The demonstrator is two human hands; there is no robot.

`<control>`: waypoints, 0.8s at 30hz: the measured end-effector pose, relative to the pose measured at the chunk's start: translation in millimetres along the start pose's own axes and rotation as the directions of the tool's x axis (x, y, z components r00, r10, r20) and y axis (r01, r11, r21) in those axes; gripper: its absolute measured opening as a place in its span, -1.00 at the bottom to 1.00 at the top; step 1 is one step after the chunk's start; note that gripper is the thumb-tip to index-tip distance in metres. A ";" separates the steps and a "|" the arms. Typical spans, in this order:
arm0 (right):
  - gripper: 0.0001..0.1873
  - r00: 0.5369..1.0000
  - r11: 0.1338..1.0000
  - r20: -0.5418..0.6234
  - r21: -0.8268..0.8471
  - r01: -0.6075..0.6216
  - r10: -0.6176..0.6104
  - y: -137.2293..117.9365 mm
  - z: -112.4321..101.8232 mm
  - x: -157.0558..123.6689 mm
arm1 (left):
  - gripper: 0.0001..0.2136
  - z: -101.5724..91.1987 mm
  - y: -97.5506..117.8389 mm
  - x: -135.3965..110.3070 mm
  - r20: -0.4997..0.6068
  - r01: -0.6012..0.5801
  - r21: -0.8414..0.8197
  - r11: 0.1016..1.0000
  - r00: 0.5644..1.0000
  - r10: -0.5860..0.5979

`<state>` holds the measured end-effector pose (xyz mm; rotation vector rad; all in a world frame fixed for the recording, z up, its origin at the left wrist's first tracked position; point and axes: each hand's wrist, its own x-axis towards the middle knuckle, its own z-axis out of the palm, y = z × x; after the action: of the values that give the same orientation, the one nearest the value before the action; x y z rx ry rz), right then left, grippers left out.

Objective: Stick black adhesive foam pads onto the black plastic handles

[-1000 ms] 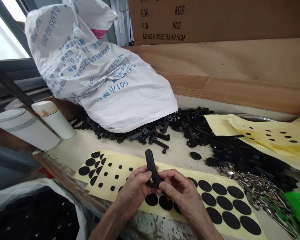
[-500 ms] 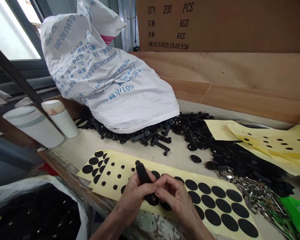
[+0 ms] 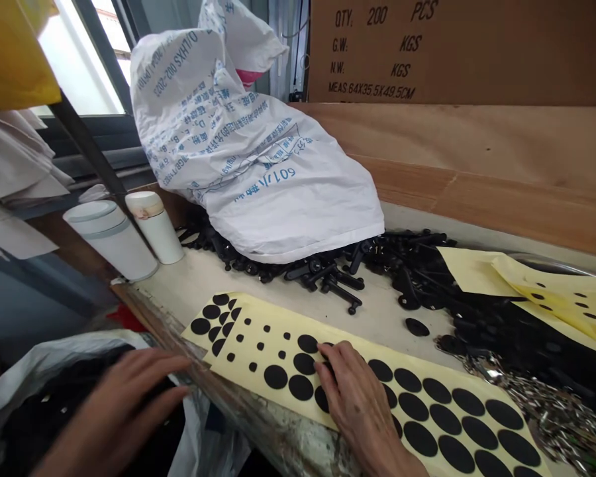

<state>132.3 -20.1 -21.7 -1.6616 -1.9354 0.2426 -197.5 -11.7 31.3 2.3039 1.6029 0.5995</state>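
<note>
My left hand [image 3: 122, 404], smeared by motion, is above the open white bag [image 3: 198, 411] at the lower left; its fingers are stretched out and I see nothing in them. Black parts [image 3: 27, 424] fill that bag. My right hand [image 3: 360, 404] rests on a yellow backing sheet [image 3: 298, 321], fingertips touching it among round black stickers [image 3: 300, 387]. Its fingers are loosely bent and apart, and part of the sheet is hidden beneath. Small black dots remain on the sheet's left part. Under its left end lies another sheet with black discs [image 3: 211, 311].
A white printed sack [image 3: 263, 179] lies on a heap of black plastic handles [image 3: 328, 275]. Two white flasks [image 3: 112, 238] stand at the left. On the right are metal pieces [image 3: 541, 404], a loose black disc [image 3: 417, 326] and yellow sheets [image 3: 571, 291]. Behind is a carton [image 3: 477, 53].
The black handle that both hands held is no longer visible in them. My left hand has moved left over the bag; my right hand has come down onto the sheet. The view has turned left.
</note>
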 end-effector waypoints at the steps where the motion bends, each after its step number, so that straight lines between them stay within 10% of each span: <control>1: -0.77 1.000 0.999 -0.015 -0.042 -0.007 0.007 -1.3 4.0 4.0 | -0.72 18.4 19.3 13.2 0.026 -0.117 -0.056 0.992 0.993 0.119; 5: -0.83 0.997 0.993 -0.040 -0.097 -0.068 0.064 -3.1 13.3 17.0 | -0.67 88.5 87.5 63.5 0.124 -0.289 -0.002 0.957 0.950 0.287; 8: -0.87 0.994 0.993 -0.045 -0.063 -0.100 0.098 -2.4 14.5 20.2 | -0.67 115.7 101.0 78.9 0.141 -0.341 0.101 0.935 0.935 0.325; 18: -0.77 0.993 0.994 -0.059 0.046 -0.100 0.103 -0.3 19.4 14.9 | -0.62 116.6 92.6 74.4 0.161 -0.387 0.156 0.909 0.918 0.364; 24: -0.87 0.946 0.894 0.132 0.310 -0.324 0.297 -3.2 14.1 25.9 | -0.67 118.6 94.4 76.9 0.161 -0.378 0.138 0.916 0.921 0.356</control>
<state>120.5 7.0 -23.9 -1.7437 -1.5667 0.7283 -39.7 28.8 -17.0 2.7347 1.2057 0.3886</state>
